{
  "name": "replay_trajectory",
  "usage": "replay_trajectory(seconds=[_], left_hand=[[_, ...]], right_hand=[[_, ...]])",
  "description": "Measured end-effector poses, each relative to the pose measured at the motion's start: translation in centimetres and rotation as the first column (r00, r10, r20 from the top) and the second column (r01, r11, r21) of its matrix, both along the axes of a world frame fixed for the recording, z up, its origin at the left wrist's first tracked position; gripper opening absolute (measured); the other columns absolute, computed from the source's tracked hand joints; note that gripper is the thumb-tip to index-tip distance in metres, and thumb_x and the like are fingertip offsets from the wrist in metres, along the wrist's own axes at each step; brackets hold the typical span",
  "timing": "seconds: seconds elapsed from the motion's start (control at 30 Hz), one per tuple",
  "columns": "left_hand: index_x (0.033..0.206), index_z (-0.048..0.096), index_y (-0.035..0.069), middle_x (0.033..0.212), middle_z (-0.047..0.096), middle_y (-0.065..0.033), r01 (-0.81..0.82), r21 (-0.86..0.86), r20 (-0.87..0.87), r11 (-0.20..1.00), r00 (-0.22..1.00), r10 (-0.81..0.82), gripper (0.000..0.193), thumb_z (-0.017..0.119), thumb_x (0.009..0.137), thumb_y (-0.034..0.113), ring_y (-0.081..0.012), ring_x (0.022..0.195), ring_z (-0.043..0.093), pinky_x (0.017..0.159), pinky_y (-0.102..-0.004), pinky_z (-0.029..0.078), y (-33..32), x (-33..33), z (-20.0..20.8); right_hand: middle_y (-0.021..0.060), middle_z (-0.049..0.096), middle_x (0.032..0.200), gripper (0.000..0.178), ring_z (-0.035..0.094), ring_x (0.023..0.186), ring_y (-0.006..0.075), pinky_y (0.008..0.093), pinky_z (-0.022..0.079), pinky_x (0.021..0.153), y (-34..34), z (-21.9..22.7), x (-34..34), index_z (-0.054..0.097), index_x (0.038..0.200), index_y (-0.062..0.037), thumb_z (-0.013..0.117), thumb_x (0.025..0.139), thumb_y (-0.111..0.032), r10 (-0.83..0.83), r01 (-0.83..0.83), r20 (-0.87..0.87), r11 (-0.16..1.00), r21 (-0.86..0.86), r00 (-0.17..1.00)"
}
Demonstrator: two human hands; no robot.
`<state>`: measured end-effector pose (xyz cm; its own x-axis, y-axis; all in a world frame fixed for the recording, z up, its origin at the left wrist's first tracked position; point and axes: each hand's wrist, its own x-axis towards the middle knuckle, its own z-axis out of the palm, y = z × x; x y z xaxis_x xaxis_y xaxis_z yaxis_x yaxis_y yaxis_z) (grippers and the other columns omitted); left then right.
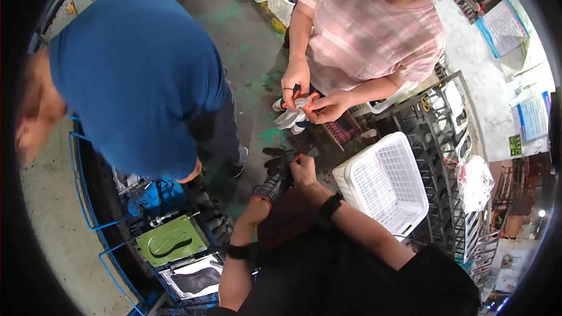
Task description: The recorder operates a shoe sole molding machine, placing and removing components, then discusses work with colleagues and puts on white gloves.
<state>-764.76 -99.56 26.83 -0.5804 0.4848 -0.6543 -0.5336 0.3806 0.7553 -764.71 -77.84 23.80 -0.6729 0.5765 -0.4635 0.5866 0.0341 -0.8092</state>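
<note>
My left hand wears a dark grey glove with an orange cuff and reaches forward in the middle of the view. Its fingers close on a second dark glove, whose orange edge faces my right hand. Bare and bent into a fist, my right hand pinches that edge. The dark fabrics blend together, so the exact finger positions are partly hidden. Black bands sit on both my wrists. Just across from me, a person in a pink checked shirt handles whitish gloves with orange edges.
A person in a blue shirt bends over the machine line at left. Nearer are a green mould plate and a plate with a dark sole shape. A white plastic basket stands at right beside a dark metal rack.
</note>
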Motion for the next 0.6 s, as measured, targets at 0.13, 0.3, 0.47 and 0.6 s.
replay_trajectory(seconds=[0.13,0.3,0.47,0.6], left_hand=[[0.128,0.069,0.001,0.128,0.068,-0.0193,-0.118,0.431,0.181,0.895,0.982,0.042,0.035,0.071,0.094,0.011,-0.0207,0.120,0.061,0.099,-0.0421,0.051,-1.5,-0.6,0.3],[0.093,0.070,-0.002,0.135,0.062,-0.0169,-0.138,0.128,-0.602,0.982,0.776,0.188,0.015,0.080,0.091,0.009,-0.0276,0.121,0.059,0.097,-0.0469,0.047,3.6,-3.9,2.8],[0.091,0.067,-0.002,0.112,0.068,-0.0189,-0.173,0.053,-0.592,0.983,0.788,0.171,0.018,0.077,0.095,0.013,-0.0327,0.094,0.068,0.080,-0.0462,0.054,5.8,-3.3,1.3],[0.091,0.068,-0.005,0.088,0.066,-0.0157,-0.230,-0.094,-0.715,0.969,0.692,0.095,0.018,0.077,0.093,0.011,-0.0316,0.075,0.066,0.068,-0.0419,0.052,8.4,-0.7,2.6]], right_hand=[[0.0136,0.058,0.067,0.015,0.053,0.067,0.0158,0.0419,0.047,0.060,2.4,-1.5,1.3,0.062,0.083,0.0084,0.061,0.089,-0.006,-0.130,0.130,-0.031,0.991,-0.025,0.991],[0.0161,0.058,0.067,0.015,0.059,0.066,0.0219,0.0448,0.048,0.058,5.0,-0.8,4.1,0.062,0.083,0.0076,0.060,0.088,-0.006,-0.115,0.107,0.096,0.991,0.080,0.989],[0.0210,0.070,0.078,0.022,0.077,0.090,0.0288,0.0485,0.055,0.072,8.2,-4.8,6.5,0.073,0.095,0.0024,0.065,0.090,-0.018,0.179,-0.194,0.309,0.981,0.016,0.934],[0.0210,0.070,0.082,0.023,0.074,0.083,0.0290,0.0468,0.053,0.071,10.5,-1.6,9.2,0.075,0.096,0.0010,0.065,0.090,-0.019,0.226,-0.206,0.383,0.974,-0.093,0.896]])
